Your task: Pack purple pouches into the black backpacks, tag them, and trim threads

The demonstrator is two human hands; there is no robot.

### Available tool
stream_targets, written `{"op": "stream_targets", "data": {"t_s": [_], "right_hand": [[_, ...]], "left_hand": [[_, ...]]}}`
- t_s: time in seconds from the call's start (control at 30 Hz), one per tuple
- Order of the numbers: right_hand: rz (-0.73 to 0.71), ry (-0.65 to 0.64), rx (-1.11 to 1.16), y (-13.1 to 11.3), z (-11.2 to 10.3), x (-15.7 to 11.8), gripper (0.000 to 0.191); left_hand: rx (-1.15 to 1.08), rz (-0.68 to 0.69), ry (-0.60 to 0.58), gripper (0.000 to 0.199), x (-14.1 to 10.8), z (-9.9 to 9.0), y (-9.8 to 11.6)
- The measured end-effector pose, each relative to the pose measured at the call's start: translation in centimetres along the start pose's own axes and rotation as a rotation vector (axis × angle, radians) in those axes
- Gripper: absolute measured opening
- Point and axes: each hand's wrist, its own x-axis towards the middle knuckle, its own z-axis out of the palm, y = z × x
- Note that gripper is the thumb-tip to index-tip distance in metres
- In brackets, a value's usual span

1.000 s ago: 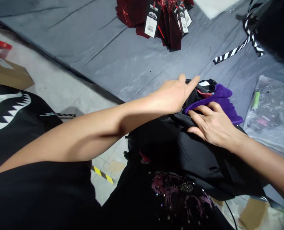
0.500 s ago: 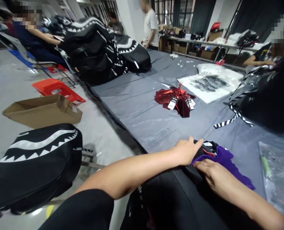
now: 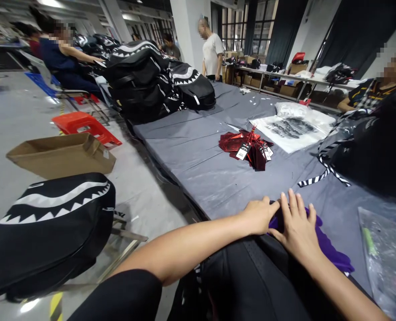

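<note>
Purple cloth (image 3: 333,249) shows beneath and beyond the right hand (image 3: 297,229), lying along the far edge of a black bag (image 3: 248,267) that fills the space in front of the wearer, beside the near edge of the grey-covered bench (image 3: 184,154). The right hand is spread wide, palm down, its fingers fanned out over the cloth and its thumb pointing across toward the other hand. The left hand (image 3: 257,217) reaches in from the left and sits at the same edge, a bit of purple showing between the two; its fingers are partly curled, and whether they pinch anything cannot be made out. To the right on the bench lies a clear plastic bag (image 3: 385,263), with a strip of green showing in it. Farther up, a black-and-white striped strap (image 3: 313,179) trails from a black item (image 3: 377,156) at the right side. Near the middle is a fanned bundle of shiny dark-red pieces (image 3: 256,156) with printed tags, and behind it a white sheet (image 3: 291,129) with a dark print. Black backpacks (image 3: 138,82) with toothed white patterns are piled at the far left of the bench. Left of the wearer, well apart from both hands, another toothed black backpack (image 3: 54,227) rests near a cardboard box (image 3: 62,156).
</note>
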Motion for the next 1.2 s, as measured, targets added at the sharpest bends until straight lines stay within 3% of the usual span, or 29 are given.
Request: {"op": "stream_targets", "data": {"t_s": [0.1,0.23,0.4,0.53,0.7,1.2], "right_hand": [[0.005,-0.069,-0.012,-0.2,0.5,0.2,0.101],[0.037,-0.121,-0.019,0.2,0.7,0.1,0.103],[0.027,-0.148,0.003,0.6,0.9,0.6,0.101],[-0.019,-0.19,-0.023,1.3,1.2,0.7,0.108],[-0.011,-0.135,-0.034,1.6,1.8,0.6,0.102],[-0.033,-0.058,0.031,1.5,2.4,0.3,0.102]], "left_hand": [[0.004,-0.032,-0.004,0.063,0.2,0.4,-0.2],[-0.045,-0.021,0.008,0.081,0.6,0.6,-0.7],[-0.054,-0.036,0.019,0.071,1.0,1.3,-1.3],[-0.053,-0.026,0.026,0.081,1.3,1.6,-1.3],[-0.038,-0.039,-0.011,0.075,1.5,1.6,-1.1],[-0.005,-0.038,0.032,0.076,1.6,1.4,-0.6]]}}
